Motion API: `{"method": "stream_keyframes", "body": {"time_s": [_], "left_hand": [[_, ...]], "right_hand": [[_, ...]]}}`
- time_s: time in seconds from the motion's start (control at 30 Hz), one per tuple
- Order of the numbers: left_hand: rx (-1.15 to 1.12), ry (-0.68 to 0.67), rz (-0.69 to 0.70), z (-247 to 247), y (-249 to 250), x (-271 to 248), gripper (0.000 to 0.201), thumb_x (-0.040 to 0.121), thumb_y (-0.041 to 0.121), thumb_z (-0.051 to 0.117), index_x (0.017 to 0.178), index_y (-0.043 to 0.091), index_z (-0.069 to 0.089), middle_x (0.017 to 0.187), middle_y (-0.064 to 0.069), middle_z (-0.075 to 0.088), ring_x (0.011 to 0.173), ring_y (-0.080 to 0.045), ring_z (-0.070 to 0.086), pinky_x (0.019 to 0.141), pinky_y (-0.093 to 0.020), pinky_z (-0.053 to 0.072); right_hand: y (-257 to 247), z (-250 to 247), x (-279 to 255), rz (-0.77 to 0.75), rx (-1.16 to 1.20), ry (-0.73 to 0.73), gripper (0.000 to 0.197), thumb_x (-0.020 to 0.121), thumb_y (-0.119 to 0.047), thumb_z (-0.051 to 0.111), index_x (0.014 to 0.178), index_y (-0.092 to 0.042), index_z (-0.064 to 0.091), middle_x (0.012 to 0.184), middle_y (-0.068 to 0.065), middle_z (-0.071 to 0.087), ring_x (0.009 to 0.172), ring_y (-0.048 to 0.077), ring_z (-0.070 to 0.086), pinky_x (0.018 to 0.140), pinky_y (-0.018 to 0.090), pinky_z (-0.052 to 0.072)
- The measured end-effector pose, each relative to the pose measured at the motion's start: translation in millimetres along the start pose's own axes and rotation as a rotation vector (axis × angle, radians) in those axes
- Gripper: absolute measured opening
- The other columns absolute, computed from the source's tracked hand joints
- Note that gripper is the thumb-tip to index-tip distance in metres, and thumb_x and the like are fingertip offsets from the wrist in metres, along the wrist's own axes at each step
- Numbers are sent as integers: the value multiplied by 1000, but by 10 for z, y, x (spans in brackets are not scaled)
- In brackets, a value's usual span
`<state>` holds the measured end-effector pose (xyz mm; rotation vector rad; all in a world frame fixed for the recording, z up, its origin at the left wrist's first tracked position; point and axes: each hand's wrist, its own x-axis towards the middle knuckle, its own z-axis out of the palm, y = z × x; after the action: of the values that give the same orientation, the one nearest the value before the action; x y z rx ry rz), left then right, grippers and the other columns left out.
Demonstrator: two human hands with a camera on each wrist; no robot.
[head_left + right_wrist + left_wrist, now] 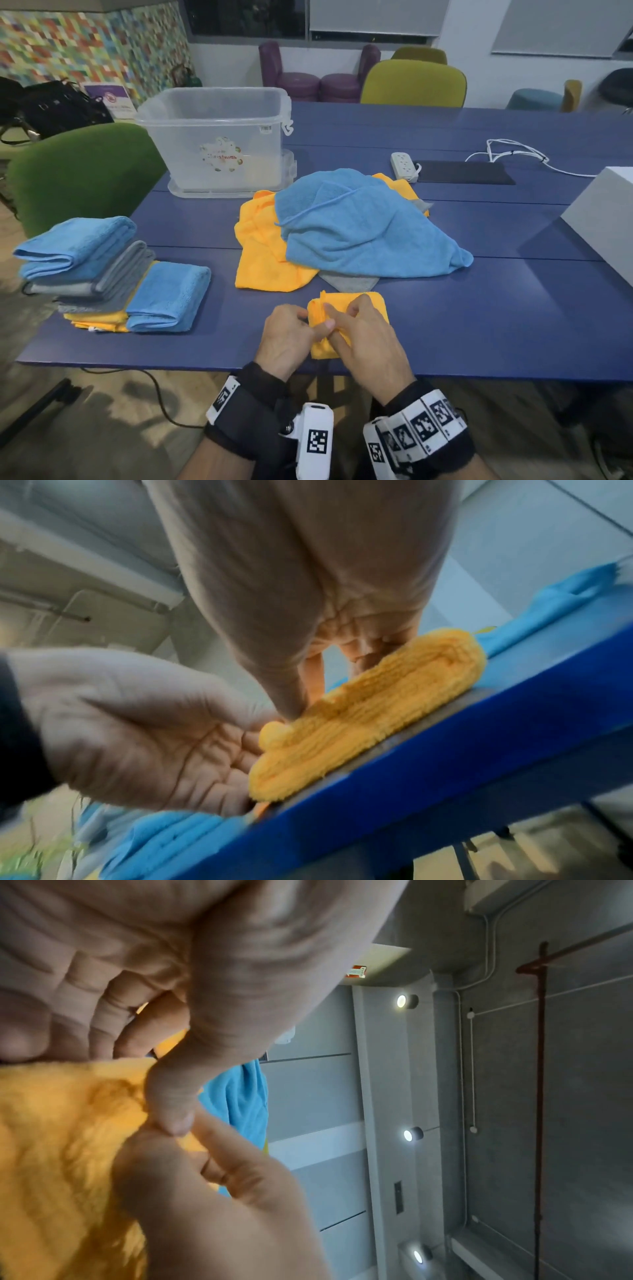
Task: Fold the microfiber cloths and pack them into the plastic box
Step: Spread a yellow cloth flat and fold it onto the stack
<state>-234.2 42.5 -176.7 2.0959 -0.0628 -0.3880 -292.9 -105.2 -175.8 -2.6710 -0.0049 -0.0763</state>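
- Left hand (287, 334): lay at the near table edge, palm toward the folded orange cloth (349, 325); thumb and fingers pinched that cloth's left edge.
- Right hand (368, 337): rested on top of the same cloth, fingers bent down onto it and pressing; thumb met the left thumb at the cloth's left edge. From the right wrist view the fingertips (363, 653) dug into the pile.
- Folded orange cloth: one, a small thick pad, flat on the blue table (496, 308) near its front edge, under both hands.
- Loose pile (342, 233), centre of table, beyond the hands: one large blue cloth (370, 229) on top; orange cloth (260, 246) beneath it, showing at left and at the far right, whether one or two could not be told; grey cloth (349, 281) showing at the near edge and far right, count likewise unclear.
- Folded stack (102, 274), left end of table: two blue, visible; grey layers between, count unclear; orange at the bottom, count unclear. One blue sat on top of the stack, the other leaned against its right side.
- Box (219, 137): one, clear plastic, lid off, upright at the far left of the table, standing on a clear lid or tray; well apart from the hands. Contents not readable through the wall.
- Power strip (404, 166): one, white, beyond the pile, with a white cable (513, 154).
- Dark mat (462, 173): one, beside the strip.
- Chairs: one green (85, 171) at left, two yellow-green (414, 82) across the table.
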Motion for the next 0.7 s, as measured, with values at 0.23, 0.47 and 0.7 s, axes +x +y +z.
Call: {"method": "stream_keyframes", "body": {"time_s": [0.23,0.47,0.7], "left_hand": [[95,33,-44,44,83,-80,28,78,31,85,90,15,65,85,0,68,79,-16,65,66,-36,51],[-237,35,-98,-123,-30,-242,38,84,20,82,114,19,58,106,1,70,97,-12,68,89,-38,58],[-575,495,20,-895,-177,-472,65,67,28,92,117,31,50,108,-5,68,88,-18,74,79,-50,61]], "right_hand": [[251,-132,-151,382,153,276,42,94,-25,59,136,-23,55,124,5,51,111,28,53,89,43,47],[155,-178,76,406,435,34,47,96,-27,64,139,-15,50,127,10,62,119,30,56,87,38,44],[-739,-183,865,52,619,104,33,89,-25,73,116,-24,54,78,-2,56,72,18,56,69,35,45]]}}
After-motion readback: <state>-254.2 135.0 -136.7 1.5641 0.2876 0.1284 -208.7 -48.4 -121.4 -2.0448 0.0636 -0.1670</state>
